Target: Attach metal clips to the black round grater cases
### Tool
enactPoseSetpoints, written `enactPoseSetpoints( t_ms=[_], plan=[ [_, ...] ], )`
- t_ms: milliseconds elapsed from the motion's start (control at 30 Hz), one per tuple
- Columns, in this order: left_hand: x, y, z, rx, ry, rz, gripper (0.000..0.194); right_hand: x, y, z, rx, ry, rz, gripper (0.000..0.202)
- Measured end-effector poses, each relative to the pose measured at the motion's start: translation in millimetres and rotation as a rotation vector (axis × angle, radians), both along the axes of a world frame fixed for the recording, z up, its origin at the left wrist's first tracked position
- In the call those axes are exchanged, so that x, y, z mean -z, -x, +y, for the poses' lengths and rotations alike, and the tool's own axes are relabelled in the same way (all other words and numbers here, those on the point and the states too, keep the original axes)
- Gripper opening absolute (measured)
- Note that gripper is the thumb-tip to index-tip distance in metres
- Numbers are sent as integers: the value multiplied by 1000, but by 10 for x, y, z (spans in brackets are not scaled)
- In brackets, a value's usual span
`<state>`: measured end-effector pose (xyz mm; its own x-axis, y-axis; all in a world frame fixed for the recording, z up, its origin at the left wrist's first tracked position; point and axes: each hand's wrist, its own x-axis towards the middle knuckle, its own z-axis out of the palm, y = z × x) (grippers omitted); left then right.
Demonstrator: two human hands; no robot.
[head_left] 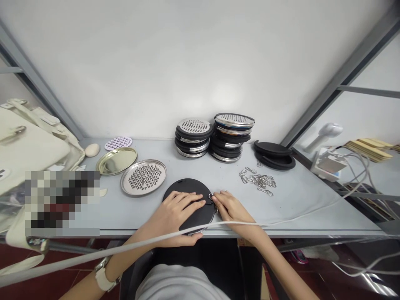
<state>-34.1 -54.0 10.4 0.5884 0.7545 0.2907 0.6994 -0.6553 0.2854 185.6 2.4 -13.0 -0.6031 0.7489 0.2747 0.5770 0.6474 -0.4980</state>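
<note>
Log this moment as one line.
left hand flat on black disc | right hand fingers at metal ring on disc edge | loose clips beyond

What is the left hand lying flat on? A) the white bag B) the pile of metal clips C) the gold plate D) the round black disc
D: the left hand rests flat on the round black disc at the table's front edge, while the right hand touches its right rim.

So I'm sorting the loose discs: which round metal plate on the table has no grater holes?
The gold-toned plate, lying flat at the far left. Its surface is smooth and shiny, while the silver plate touching it on the right is punched with grater holes.
</note>
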Motion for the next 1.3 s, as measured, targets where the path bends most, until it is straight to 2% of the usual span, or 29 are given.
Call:
enactPoseSetpoints(
  t_ms=[433, 1300],
  plan=[
    [-16, -9, 1, -5, -6, -5, 64, 63, 3, 12, -9, -62, -6, 26],
    [-3, -17, -10, -14, -30, -6, 62, 78, 15, 24, -3, -122, -58, 23]
  ],
)
